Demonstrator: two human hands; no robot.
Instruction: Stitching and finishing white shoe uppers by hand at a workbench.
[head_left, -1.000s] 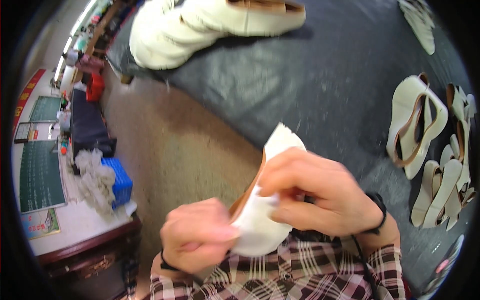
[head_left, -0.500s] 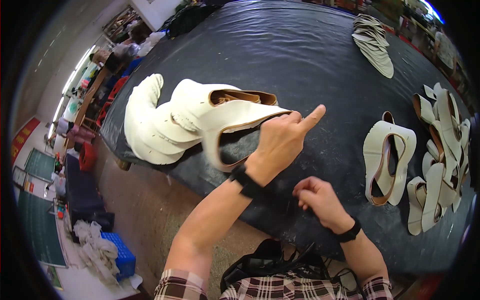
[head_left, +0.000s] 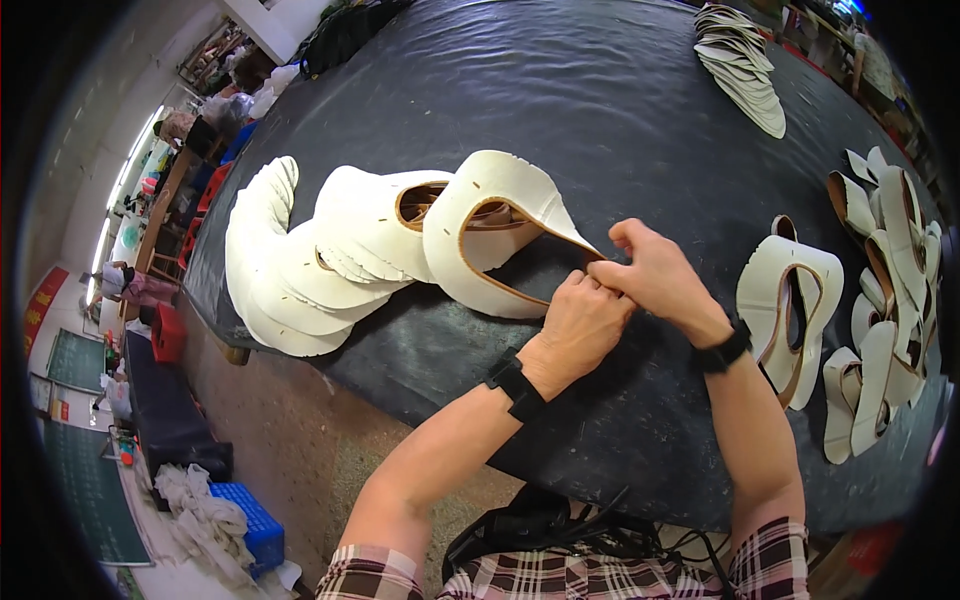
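Note:
In front of me, a white shoe upper with brown inner edging lies as an open loop, its wide curved end over a fanned row of like uppers. My left hand is closed on its narrow end, fingers pinched together. My right hand meets the left there, thumb and fingers bent around the same tip. What the right fingertips pinch is partly hidden. To the right of my right forearm stand a couple of looped uppers, not touched by either hand.
A black-covered table spreads before me. Several more uppers are heaped at its right side, and a stack of white pieces lies at the far right. Left of the table, on the floor, is a blue crate with pale cloth.
My right hand has come up and forward to meet the left at the upper's tip. My left hand has shifted down and right, its extended index finger now bent. The upper's wide end has swung upward.

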